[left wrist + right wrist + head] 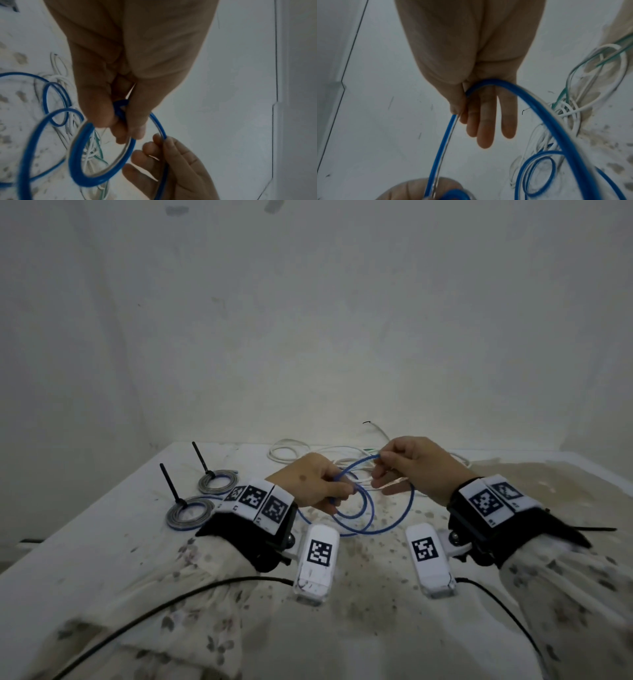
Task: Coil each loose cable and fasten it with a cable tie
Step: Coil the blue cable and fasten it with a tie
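A blue cable (368,530) hangs in loops above the stained white table (102,542). My left hand (339,496) pinches the gathered loops between thumb and fingers; the left wrist view shows that left hand (126,129) holding the blue cable (96,180) where the turns cross. My right hand (380,465) pinches a higher stretch of the same cable, just right of the left hand. In the right wrist view the right hand (464,108) holds the blue cable (539,115) between thumb and forefinger, with the other fingers straight.
A tangle of loose white cables (298,453) with a green strand lies behind the hands near the wall. Two grey coils (217,482) (190,513), each with an upright black cable tie, sit at the left of the table.
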